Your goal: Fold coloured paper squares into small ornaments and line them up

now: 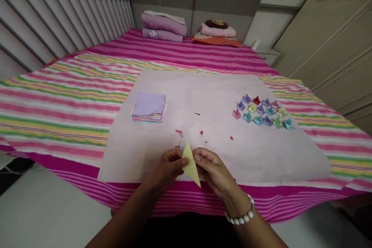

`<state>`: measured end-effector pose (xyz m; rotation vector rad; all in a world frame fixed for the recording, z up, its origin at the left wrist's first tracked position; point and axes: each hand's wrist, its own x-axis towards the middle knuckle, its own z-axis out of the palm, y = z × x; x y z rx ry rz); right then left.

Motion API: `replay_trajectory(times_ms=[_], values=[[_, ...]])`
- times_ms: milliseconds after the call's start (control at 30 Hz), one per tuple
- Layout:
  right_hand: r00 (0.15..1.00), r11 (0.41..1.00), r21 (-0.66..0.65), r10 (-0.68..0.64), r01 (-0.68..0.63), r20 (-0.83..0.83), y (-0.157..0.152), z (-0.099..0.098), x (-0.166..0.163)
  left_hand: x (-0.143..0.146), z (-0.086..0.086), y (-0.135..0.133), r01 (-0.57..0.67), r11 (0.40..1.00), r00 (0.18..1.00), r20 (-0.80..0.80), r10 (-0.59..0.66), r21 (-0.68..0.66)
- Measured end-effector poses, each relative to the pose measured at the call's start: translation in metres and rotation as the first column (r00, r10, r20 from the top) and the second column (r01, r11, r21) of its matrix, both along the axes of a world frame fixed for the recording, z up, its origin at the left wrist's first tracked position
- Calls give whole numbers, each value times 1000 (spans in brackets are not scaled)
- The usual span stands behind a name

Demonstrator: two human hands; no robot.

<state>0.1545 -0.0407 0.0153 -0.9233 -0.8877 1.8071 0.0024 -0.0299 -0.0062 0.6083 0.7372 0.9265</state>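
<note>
Both hands pinch a folded yellow paper (190, 164), a narrow kite shape held upright above the near edge of a large pale sheet (203, 104). My left hand (169, 166) grips its left side with thumb and fingers. My right hand (213, 170), with a white bead bracelet on the wrist, grips its right side. A stack of square coloured papers (149, 107), lilac on top, lies on the sheet to the left. Several small folded paper figures (263, 111) in mixed colours sit grouped on the right.
The sheet lies on a bed with a pink, green and yellow striped cover (72, 97). Small red paper scraps (179, 132) lie just beyond my hands. Folded bedding and pillows (164, 26) sit at the headboard. A wardrobe (334, 38) stands on the right.
</note>
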Motion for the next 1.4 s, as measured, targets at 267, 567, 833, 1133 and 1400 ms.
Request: replay_trajectory(times_ms=[267, 567, 833, 1133, 1400], values=[[997, 998, -21, -56, 57, 50, 4, 1, 4, -2, -2, 2, -20, 999, 999, -40, 21, 27], [998, 999, 14, -38, 38, 49, 6, 1, 7, -6, -10, 5, -12, 999, 998, -63, 14, 39], [994, 995, -42, -84, 87, 69, 7, 3, 9, -6, -11, 6, -62, 997, 994, -83, 65, 40], [977, 986, 165, -49, 14, 206, 11, -2, 19, -7, -9, 5, -72, 978, 952, -280, 126, 197], [972, 980, 188, -105, 65, 209, 12, -8, 12, -4, -7, 4, -41, 955, 913, -378, 155, 293]])
